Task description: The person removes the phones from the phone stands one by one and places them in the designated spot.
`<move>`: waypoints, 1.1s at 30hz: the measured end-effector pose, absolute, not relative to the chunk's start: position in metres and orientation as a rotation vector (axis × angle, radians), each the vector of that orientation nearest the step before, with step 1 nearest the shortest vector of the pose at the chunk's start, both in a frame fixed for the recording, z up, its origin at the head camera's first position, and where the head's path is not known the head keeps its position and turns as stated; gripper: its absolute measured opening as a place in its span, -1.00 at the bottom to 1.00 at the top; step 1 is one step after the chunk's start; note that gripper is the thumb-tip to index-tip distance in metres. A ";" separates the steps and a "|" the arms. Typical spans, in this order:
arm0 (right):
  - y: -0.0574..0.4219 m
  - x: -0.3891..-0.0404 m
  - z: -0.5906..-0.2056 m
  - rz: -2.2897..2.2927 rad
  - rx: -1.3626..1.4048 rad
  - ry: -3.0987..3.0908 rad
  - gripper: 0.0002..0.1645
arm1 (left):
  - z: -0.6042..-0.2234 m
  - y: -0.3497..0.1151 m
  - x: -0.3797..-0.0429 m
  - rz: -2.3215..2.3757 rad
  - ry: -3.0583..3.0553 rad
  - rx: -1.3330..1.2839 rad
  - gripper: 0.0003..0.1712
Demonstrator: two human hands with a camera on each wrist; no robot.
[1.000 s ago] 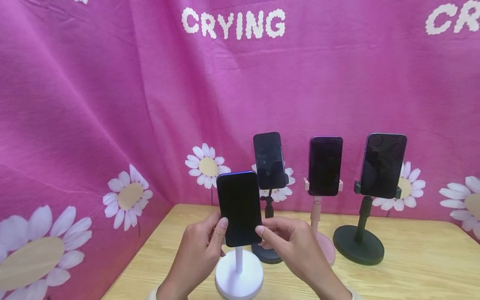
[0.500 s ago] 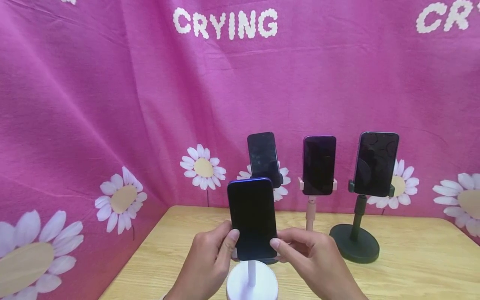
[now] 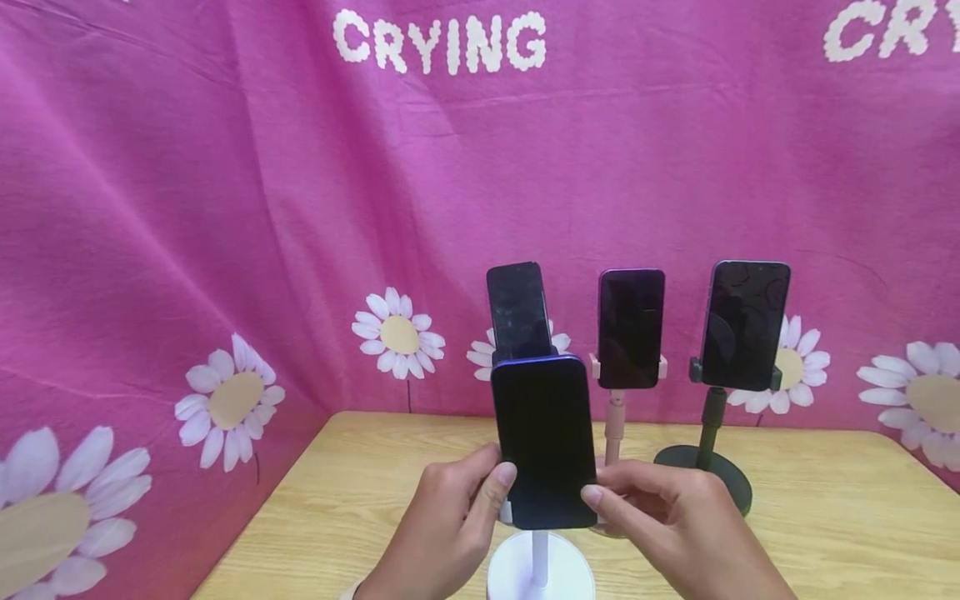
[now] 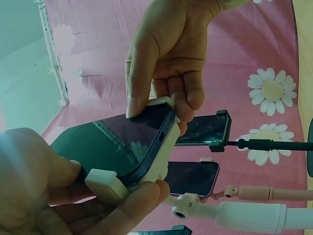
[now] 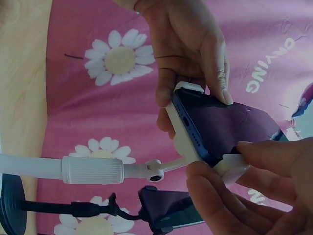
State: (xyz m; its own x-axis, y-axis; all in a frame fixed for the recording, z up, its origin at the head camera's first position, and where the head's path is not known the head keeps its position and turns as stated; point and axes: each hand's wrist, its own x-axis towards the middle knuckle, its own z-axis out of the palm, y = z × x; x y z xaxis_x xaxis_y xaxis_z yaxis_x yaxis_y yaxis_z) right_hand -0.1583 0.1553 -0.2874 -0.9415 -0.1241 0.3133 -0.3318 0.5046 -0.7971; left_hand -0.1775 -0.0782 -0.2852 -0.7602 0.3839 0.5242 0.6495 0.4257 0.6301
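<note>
A blue-edged smartphone (image 3: 544, 442) with a dark screen sits in the white clamp (image 4: 106, 185) of a white phone stand (image 3: 542, 567). My left hand (image 3: 457, 518) pinches one side of phone and clamp, thumb on the screen's edge and fingers behind. On the opposite side my right hand (image 3: 671, 508) grips in the same way, its thumb at the lower right corner. In the right wrist view the clamp's white arms (image 5: 234, 166) hug both sides of the phone near its bottom end. The stand's round base is partly cut off at the lower frame edge.
Behind stand three more phones on stands: a dark one (image 3: 519, 308) partly hidden by the held phone, one on a pink stand (image 3: 615, 417), and one on a dark green stand (image 3: 712, 429). A pink daisy cloth (image 3: 637, 167) hangs behind the wooden table (image 3: 360, 467).
Both hands and the white stand with its phone have moved right and slightly down in the head view, now overlapping the dark phone behind. The head view has shifted a little too.
</note>
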 end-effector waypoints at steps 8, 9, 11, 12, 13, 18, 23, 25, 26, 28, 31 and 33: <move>0.159 -0.160 -0.285 1.410 0.404 -2.538 -0.61 | -0.283 -0.076 -0.184 -1.267 -2.391 -0.919 -0.69; 0.159 -0.160 -0.285 1.422 0.404 -2.536 -0.61 | -0.283 -0.077 -0.185 -1.272 -2.391 -0.919 -0.69; 0.159 -0.161 -0.285 1.444 0.400 -2.534 -0.60 | -0.282 -0.077 -0.185 -1.278 -2.393 -0.916 -0.69; 0.159 -0.161 -0.285 1.453 0.397 -2.535 -0.59 | -0.282 -0.077 -0.185 -1.274 -2.396 -0.911 -0.70; 0.158 -0.162 -0.285 1.461 0.390 -2.537 -0.59 | -0.282 -0.077 -0.186 -1.273 -2.398 -0.907 -0.71; 0.159 -0.163 -0.285 1.491 0.356 -2.544 -0.57 | -0.281 -0.074 -0.187 -1.262 -2.414 -0.882 -0.72; 0.160 -0.163 -0.286 1.501 0.360 -2.549 -0.59 | -0.279 -0.073 -0.187 -1.286 -2.433 -0.856 -0.70; 0.160 -0.163 -0.286 1.497 0.379 -2.545 -0.60 | -0.279 -0.072 -0.187 -1.292 -2.432 -0.842 -0.68; 0.161 -0.163 -0.286 1.494 0.388 -2.543 -0.61 | -0.279 -0.072 -0.187 -1.291 -2.429 -0.835 -0.67; 0.161 -0.163 -0.286 1.483 0.417 -2.534 -0.64 | -0.280 -0.071 -0.187 -1.279 -2.420 -0.827 -0.66; 0.162 -0.162 -0.285 1.464 0.441 -2.526 -0.67 | -0.281 -0.071 -0.188 -1.270 -2.405 -0.826 -0.63; 0.163 -0.162 -0.285 1.464 0.448 -2.536 -0.68 | -0.281 -0.071 -0.189 -1.276 -2.405 -0.832 -0.64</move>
State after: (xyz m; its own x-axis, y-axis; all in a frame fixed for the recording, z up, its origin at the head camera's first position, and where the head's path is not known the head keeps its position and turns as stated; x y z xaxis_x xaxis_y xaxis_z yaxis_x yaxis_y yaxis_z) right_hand -0.1623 0.1626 -0.2851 -0.9385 -0.1687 0.3011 -0.3451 0.4698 -0.8125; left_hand -0.1886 -0.0708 -0.2810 -0.7896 0.3528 0.5021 0.6135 0.4399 0.6558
